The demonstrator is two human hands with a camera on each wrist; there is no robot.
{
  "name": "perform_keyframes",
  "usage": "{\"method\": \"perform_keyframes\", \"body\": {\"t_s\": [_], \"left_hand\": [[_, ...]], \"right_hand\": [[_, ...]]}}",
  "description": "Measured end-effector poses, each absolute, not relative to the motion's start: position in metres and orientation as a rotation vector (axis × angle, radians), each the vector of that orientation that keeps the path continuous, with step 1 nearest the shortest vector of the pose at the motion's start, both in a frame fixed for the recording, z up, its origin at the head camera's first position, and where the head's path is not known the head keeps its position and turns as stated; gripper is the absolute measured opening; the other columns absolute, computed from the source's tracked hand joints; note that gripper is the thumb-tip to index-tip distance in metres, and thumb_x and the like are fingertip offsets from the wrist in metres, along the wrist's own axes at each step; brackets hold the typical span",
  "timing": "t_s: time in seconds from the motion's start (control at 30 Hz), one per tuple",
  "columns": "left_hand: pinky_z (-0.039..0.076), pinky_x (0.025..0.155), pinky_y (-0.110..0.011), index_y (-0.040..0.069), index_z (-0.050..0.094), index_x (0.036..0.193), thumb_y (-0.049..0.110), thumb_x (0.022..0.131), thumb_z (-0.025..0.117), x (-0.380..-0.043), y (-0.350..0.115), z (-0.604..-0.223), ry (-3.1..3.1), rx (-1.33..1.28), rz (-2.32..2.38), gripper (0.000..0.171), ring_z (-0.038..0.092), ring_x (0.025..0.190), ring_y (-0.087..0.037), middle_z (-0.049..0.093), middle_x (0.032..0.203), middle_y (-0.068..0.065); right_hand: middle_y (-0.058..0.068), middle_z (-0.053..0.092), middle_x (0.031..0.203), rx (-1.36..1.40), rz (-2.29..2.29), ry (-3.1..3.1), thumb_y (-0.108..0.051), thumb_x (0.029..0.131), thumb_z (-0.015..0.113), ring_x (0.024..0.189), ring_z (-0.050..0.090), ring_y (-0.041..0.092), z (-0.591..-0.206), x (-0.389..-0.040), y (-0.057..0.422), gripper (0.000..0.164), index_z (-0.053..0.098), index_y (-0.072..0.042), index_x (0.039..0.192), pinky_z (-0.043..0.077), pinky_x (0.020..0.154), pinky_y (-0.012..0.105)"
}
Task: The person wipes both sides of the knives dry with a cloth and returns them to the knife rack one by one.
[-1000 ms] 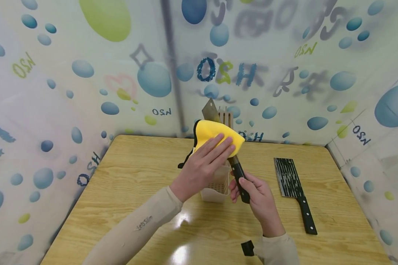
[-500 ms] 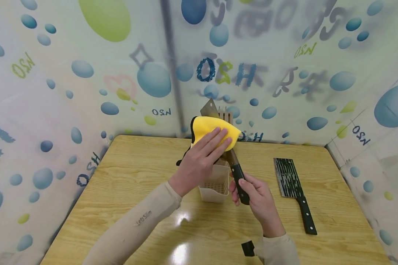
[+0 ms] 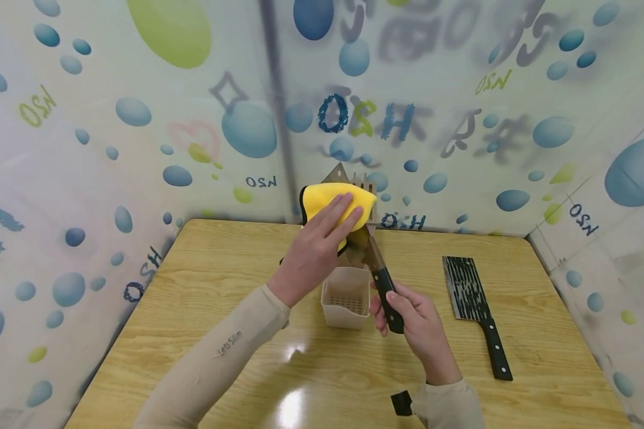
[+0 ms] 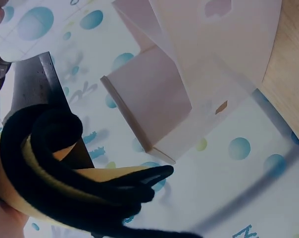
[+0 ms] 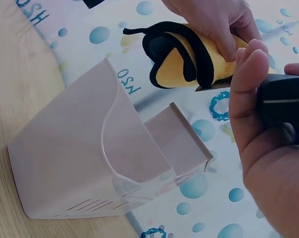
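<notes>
Two bare hands meet at one tool near the centre of the head view, above a pale wood-grain bench (image 3: 231, 268). The right hand (image 3: 418, 322), right of centre, has its fingers wrapped closely round the riveted black handle of a broad-bladed metal knife (image 3: 383, 281), the thumb laid along the near side. The knife is held tilted, handle toward the lower right and blade toward the upper left. The left hand (image 3: 308, 253) holds a soft yellow cloth with black edging (image 3: 324, 195) over that blade; its fingers lie fairly straight and slightly spread across the top, and the right wrist view, toward its upper right, shows the thumb against the cloth's other side, so the cloth is pinched. One pointed blade corner with a small hole sticks out above the cloth.

Below the cloth, in the middle of the frame, a beige plastic open-topped container with perforated walls (image 3: 346, 319) stands on the bench, near the right hand. At the right of the frame, well apart from both hands, a black-handled cleaver with a dark, silver-streaked blade (image 3: 468, 292) lies flat. A white backdrop printed with blue and green bubbles (image 3: 193, 137) fills the upper part and both sides
</notes>
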State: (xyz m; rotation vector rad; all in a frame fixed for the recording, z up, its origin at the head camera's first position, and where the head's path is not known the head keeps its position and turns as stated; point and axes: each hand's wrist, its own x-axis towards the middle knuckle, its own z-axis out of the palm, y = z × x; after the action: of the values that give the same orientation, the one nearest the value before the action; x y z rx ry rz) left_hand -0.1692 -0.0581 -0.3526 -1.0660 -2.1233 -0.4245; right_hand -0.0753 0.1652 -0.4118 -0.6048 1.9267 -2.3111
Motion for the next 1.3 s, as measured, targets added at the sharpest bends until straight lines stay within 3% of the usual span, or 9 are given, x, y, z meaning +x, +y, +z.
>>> {"method": "perform_keyframes", "body": {"t_s": [0.2, 0.43, 0.63, 0.83, 0.93, 1.2, 1.3], "left_hand": [[0.032, 0.123, -0.034, 0.002, 0.051, 0.151, -0.021, 0.088, 0.062, -0.177, -0.062, -0.353, -2.135, -1.031, -0.466, 0.068, 0.041, 0.149, -0.03, 0.044, 0.159, -0.018], [0.039, 0.119, -0.037, 0.002, 0.052, 0.15, -0.019, 0.092, 0.059, -0.183, -0.064, -0.353, -2.159, -0.939, -0.492, 0.062, 0.046, 0.146, -0.031, 0.048, 0.156, -0.018], [0.039, 0.119, -0.037, -0.002, 0.052, 0.148, -0.018, 0.093, 0.059, -0.19, -0.068, -0.355, -2.18, -0.887, -0.502, 0.058, 0.05, 0.142, -0.034, 0.05, 0.153, -0.021], [0.041, 0.117, -0.037, -0.004, 0.052, 0.147, -0.02, 0.092, 0.057, -0.196, -0.072, -0.351, -2.18, -0.858, -0.506, 0.058, 0.05, 0.141, -0.035, 0.051, 0.152, -0.022], [0.041, 0.117, -0.036, -0.004, 0.053, 0.147, -0.019, 0.094, 0.055, -0.198, -0.072, -0.347, -2.18, -0.85, -0.521, 0.056, 0.05, 0.141, -0.034, 0.051, 0.152, -0.021], [0.041, 0.118, -0.035, -0.003, 0.054, 0.147, -0.018, 0.094, 0.056, -0.198, -0.071, -0.343, -2.208, -0.856, -0.527, 0.055, 0.051, 0.141, -0.032, 0.053, 0.15, -0.02], [0.042, 0.116, -0.035, -0.001, 0.055, 0.146, -0.018, 0.093, 0.057, -0.196, -0.07, -0.344, -2.217, -0.872, -0.514, 0.056, 0.052, 0.14, -0.031, 0.054, 0.15, -0.018]], "right_hand": [[0.003, 0.068, 0.09, -0.646, -2.312, 1.905, -0.011, 0.113, 0.039, 0.067, 0.064, 0.011, -0.414, -0.075, 0.167, 0.031, 0.064, -0.003, 0.127, 0.059, 0.057, 0.024], [0.004, 0.067, 0.089, -0.67, -2.313, 1.901, -0.01, 0.113, 0.038, 0.066, 0.062, 0.011, -0.414, -0.075, 0.167, 0.034, 0.056, 0.015, 0.128, 0.058, 0.056, 0.024], [0.002, 0.066, 0.089, -0.704, -2.314, 1.891, -0.008, 0.113, 0.036, 0.065, 0.06, 0.011, -0.414, -0.075, 0.168, 0.033, 0.061, 0.006, 0.129, 0.056, 0.054, 0.023], [0.0, 0.066, 0.089, -0.716, -2.297, 1.884, -0.007, 0.112, 0.036, 0.065, 0.059, 0.01, -0.415, -0.075, 0.169, 0.037, 0.048, 0.025, 0.127, 0.055, 0.053, 0.023], [-0.001, 0.065, 0.089, -0.713, -2.286, 1.881, -0.007, 0.112, 0.036, 0.065, 0.059, 0.009, -0.414, -0.075, 0.17, 0.039, 0.045, 0.028, 0.127, 0.055, 0.054, 0.023], [0.0, 0.065, 0.089, -0.68, -2.268, 1.91, -0.009, 0.113, 0.036, 0.066, 0.058, 0.009, -0.413, -0.076, 0.172, 0.038, 0.048, 0.025, 0.128, 0.055, 0.053, 0.023], [0.002, 0.065, 0.089, -0.684, -2.279, 1.915, -0.008, 0.113, 0.036, 0.065, 0.058, 0.01, -0.414, -0.076, 0.172, 0.033, 0.057, 0.013, 0.128, 0.055, 0.053, 0.023]]}}
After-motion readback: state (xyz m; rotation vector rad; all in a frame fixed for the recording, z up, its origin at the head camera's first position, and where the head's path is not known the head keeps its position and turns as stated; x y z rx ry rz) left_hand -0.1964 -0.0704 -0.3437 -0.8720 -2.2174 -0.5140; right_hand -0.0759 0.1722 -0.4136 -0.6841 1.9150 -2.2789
